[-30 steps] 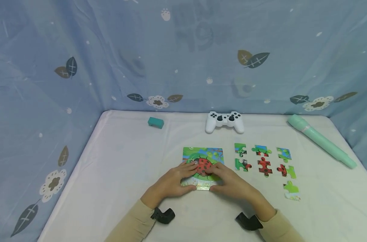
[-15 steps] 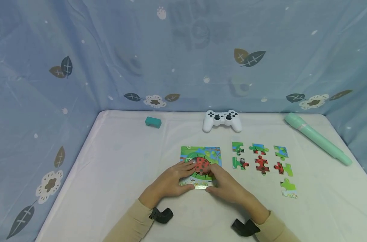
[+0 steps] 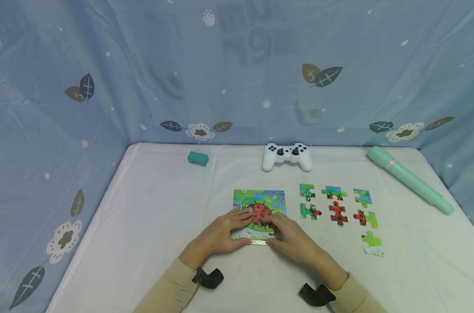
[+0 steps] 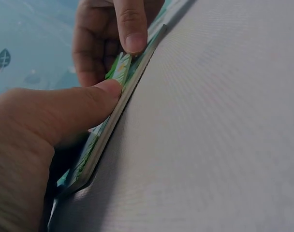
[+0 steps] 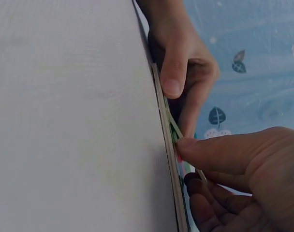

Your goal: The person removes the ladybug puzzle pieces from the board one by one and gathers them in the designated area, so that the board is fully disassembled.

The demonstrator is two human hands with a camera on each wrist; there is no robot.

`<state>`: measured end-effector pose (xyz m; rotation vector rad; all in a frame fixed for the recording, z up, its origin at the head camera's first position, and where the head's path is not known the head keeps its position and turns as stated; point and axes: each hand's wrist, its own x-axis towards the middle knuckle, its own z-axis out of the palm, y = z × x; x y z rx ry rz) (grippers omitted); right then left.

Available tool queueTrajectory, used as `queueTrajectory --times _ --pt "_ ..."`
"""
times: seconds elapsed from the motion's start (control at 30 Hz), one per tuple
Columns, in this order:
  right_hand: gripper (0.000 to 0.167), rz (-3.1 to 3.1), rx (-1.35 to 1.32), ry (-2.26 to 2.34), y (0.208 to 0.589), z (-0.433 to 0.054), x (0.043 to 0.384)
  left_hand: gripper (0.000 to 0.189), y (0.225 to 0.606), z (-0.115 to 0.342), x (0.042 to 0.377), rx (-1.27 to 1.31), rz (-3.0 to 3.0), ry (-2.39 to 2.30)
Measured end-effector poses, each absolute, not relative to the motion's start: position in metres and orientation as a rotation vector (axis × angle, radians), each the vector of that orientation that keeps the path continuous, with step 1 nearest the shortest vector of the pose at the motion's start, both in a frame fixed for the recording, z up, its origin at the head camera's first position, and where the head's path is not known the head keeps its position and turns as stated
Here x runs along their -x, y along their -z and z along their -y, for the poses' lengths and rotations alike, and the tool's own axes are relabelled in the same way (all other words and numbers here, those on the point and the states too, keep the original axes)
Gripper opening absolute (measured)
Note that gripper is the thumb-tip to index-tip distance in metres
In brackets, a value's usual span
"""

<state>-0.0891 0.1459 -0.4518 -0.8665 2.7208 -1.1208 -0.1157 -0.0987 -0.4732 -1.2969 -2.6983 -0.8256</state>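
A square ladybug jigsaw puzzle (image 3: 276, 198) lies on the table under both hands. My left hand (image 3: 225, 232) rests on its left side, fingers stretched over the picture and thumb at the near edge. On the right side my right hand (image 3: 295, 239) pinches a puzzle piece (image 3: 259, 235) at the near middle. In the left wrist view that piece (image 4: 123, 70) stands tilted up from the board, its edge between the two thumbs. The right wrist view shows the right thumb against the raised piece (image 5: 176, 128). Its far end is hidden by the fingers.
Several loose puzzle pieces (image 3: 338, 213) lie in rows right of the puzzle. A white game controller (image 3: 286, 155) and a teal block (image 3: 198, 158) sit near the back edge. A mint-green microphone-shaped object (image 3: 410, 179) lies at the far right, before a blue curtain (image 3: 237, 74).
The head view has shifted slightly. Near the middle of the puzzle's near edge, a piece has tilted up from the board. The hands have barely moved, and the loose pieces lie as before.
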Motion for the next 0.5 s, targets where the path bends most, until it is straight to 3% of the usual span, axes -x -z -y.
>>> queueTrajectory --times 0.5 --pt "0.043 -2.752 0.661 1.15 0.44 -0.184 0.092 0.056 0.474 0.1 0.116 1.269 2.753 0.877"
